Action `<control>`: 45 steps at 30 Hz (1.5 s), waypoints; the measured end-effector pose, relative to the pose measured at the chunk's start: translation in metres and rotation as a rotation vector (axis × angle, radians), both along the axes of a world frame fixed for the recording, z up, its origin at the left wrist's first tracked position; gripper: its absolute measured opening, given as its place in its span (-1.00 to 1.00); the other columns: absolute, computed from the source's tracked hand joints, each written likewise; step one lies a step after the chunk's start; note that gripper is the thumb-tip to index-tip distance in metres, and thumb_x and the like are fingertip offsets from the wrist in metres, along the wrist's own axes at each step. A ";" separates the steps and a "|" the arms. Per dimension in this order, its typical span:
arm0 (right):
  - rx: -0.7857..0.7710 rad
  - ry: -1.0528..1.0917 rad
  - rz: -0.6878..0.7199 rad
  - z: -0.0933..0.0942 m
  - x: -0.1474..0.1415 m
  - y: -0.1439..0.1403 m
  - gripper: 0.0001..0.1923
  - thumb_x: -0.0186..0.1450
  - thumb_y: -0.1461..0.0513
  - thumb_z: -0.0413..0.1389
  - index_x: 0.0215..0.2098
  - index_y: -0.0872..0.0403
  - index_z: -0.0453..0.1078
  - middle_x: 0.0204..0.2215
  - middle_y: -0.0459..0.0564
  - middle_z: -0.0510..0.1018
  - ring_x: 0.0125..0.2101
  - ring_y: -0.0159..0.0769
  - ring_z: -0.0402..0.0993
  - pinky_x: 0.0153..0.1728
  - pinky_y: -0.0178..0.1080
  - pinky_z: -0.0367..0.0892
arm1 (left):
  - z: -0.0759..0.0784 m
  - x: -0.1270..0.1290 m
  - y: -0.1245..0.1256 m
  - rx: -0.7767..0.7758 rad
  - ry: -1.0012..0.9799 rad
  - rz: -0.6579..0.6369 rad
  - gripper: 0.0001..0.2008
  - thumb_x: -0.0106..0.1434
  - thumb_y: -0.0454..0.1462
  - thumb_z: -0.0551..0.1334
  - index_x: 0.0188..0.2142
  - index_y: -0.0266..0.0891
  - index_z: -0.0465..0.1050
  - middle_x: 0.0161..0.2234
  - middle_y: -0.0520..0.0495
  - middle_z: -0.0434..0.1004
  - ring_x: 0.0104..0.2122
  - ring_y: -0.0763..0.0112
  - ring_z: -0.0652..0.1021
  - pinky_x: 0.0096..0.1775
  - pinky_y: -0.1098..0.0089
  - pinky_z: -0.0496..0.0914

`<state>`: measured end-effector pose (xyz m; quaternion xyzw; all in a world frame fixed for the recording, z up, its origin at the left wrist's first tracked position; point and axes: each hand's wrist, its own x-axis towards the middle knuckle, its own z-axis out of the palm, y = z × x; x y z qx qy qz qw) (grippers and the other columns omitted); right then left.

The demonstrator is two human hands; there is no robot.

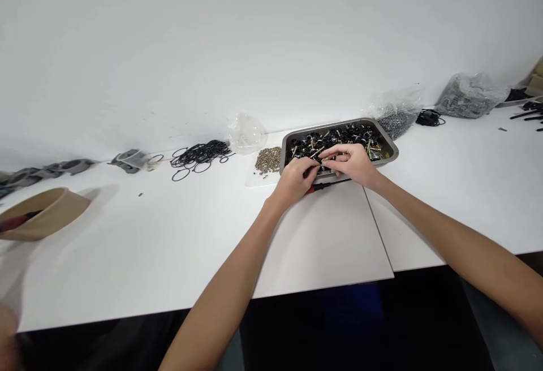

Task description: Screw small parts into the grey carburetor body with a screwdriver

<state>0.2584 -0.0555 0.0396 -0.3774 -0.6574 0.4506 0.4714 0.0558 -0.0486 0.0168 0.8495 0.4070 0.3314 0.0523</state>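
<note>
My left hand [296,177] and my right hand [348,162] meet over the near edge of a metal tray [389,147]. The fingers of both are pinched close together around something too small to name. In the tray lies a heap of small black parts and brass-coloured screws [316,140]. Below the tray's front rim, partly behind my left hand, rests a red and black screwdriver-like tool [324,185]. A pile of small brass-coloured pieces [268,160] sits just left of the tray.
Black rubber rings [203,153] and a clear plastic bag [246,132] lie further left. Grey parts [129,160] and a beige ring-shaped piece [63,212] are at the far left. Filled plastic bags [469,96] stand by the wall at right. A person's blurred arm shows at lower left.
</note>
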 end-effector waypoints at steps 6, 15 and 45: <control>0.012 0.003 0.010 0.001 -0.001 -0.001 -0.75 0.13 0.18 0.29 -0.25 0.14 0.59 -0.49 -0.07 0.56 -0.62 -0.49 0.29 -0.57 -0.32 0.28 | -0.001 -0.001 0.001 -0.017 0.016 0.008 -0.81 0.40 -0.34 0.17 -0.19 -0.19 0.59 -0.22 -0.07 0.70 -0.24 0.33 0.62 -0.09 0.31 0.48; 0.075 -0.034 0.031 -0.004 0.001 0.006 -0.76 0.18 0.19 0.29 -0.20 0.13 0.59 -0.31 -0.01 0.64 -0.59 -0.51 0.34 -0.58 -0.36 0.31 | -0.001 -0.001 0.003 -0.023 0.026 0.022 -0.78 0.40 -0.29 0.15 -0.18 -0.20 0.61 -0.20 -0.11 0.69 -0.22 0.28 0.61 -0.07 0.26 0.46; 0.211 -0.141 -0.253 -0.001 0.013 0.015 -0.71 0.36 0.12 0.27 0.00 0.06 0.56 -0.17 0.04 0.61 -0.20 -0.24 0.59 -0.12 -0.19 0.55 | -0.001 0.001 0.001 -0.029 0.019 -0.007 -0.68 0.46 -0.25 0.10 0.11 -0.22 0.50 -0.05 -0.16 0.60 -0.06 0.24 0.57 0.06 0.19 0.45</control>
